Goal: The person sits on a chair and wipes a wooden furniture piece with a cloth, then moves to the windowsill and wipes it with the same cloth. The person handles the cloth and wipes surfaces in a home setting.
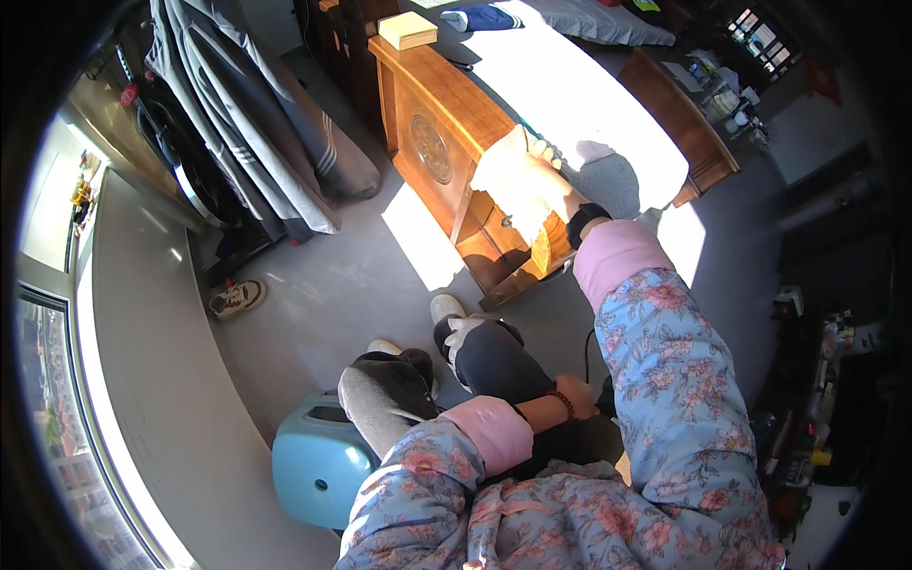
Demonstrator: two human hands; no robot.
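Observation:
My right hand (540, 176) reaches out to the near corner of a brown wooden bed end (451, 119) with a round carved medallion. In strong sunlight the hand is closed on a pale cloth (499, 173), which drapes over the corner; the glare washes out its edges. Below the cloth, the wooden piece shows an open, hollow side. My left hand (576, 396), with a beaded bracelet at the wrist, lies by my thigh with its fingers curled. Whether anything is inside that hand is hidden.
A pale yellow block (408, 30) sits on the wooden top. Beside my leg is a blue plastic stool (323, 465). Grey clothes (256, 114) hang at the left, above a sneaker (237, 298) by the wall. A sunlit white bed surface (579, 95) extends behind the wood.

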